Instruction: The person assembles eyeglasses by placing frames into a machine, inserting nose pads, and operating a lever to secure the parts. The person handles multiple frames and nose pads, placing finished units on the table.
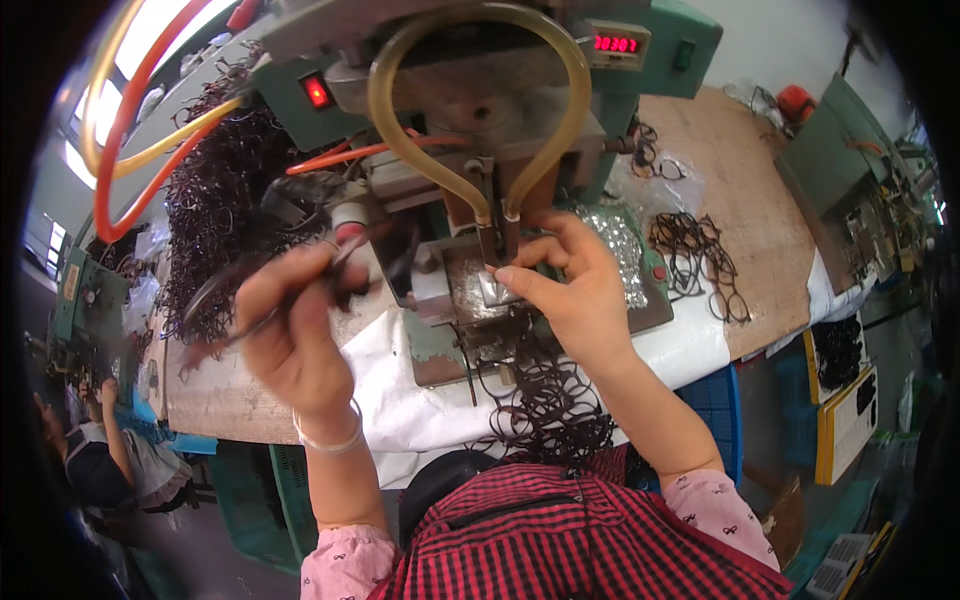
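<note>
A dark eyeglass frame [213, 302], smeared by motion, is gripped in my left hand [300, 340], which is raised left of the green press machine [665, 50]. Thumb and fingers of my right hand [585, 285] pinch together at the metal work block [480, 285], right under the press's upright tool [497, 235]. Whatever they hold is too small or hidden to make out. Below the block, a tangle of dark eyeglass frames [550, 405] lies heaped near my apron. A bent yellowish hose [385, 75] arches down to the tool.
A large heap of dark frames [215, 190] covers the table's left side. More frames [690, 260] lie on the wooden tabletop [770, 230] to the right, near another green machine [840, 160]. Orange hoses [112, 215] hang at upper left. A person [110, 450] sits far left.
</note>
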Demonstrator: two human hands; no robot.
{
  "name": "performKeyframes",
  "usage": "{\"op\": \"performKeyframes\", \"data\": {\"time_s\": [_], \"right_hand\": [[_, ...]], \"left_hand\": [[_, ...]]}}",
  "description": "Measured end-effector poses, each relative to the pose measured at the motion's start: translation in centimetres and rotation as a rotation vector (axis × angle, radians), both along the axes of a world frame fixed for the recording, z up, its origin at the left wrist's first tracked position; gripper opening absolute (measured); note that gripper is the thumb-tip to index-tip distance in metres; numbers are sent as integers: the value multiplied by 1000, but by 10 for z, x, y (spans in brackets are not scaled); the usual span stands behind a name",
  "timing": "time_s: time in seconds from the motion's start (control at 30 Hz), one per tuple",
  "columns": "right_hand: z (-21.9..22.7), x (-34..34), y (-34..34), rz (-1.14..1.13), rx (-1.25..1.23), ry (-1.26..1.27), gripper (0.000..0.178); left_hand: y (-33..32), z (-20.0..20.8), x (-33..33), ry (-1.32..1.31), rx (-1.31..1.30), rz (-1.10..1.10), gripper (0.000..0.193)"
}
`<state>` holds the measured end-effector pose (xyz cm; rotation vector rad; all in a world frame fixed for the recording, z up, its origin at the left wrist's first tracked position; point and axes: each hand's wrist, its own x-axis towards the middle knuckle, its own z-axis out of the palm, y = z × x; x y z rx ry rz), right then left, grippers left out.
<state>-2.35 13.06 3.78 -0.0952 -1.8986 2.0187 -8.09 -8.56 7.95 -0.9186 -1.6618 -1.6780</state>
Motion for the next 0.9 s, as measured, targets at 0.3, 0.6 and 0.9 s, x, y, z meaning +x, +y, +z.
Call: {"op": "performKeyframes", "data": {"time_s": [0.3,0.6,0.9], "right_hand": [[-18,29,39,-158,560,52,34],[-80,17,100,-543,1035,-55,14],[-134,-36,84,-410,1297,-123,38]], "left_hand": [[4,7,62,-894,-26,-665,23],[56,-22,53,-1589,-70,-907,42],[62,-47,57,-1323,-93,-1007,33]]}}
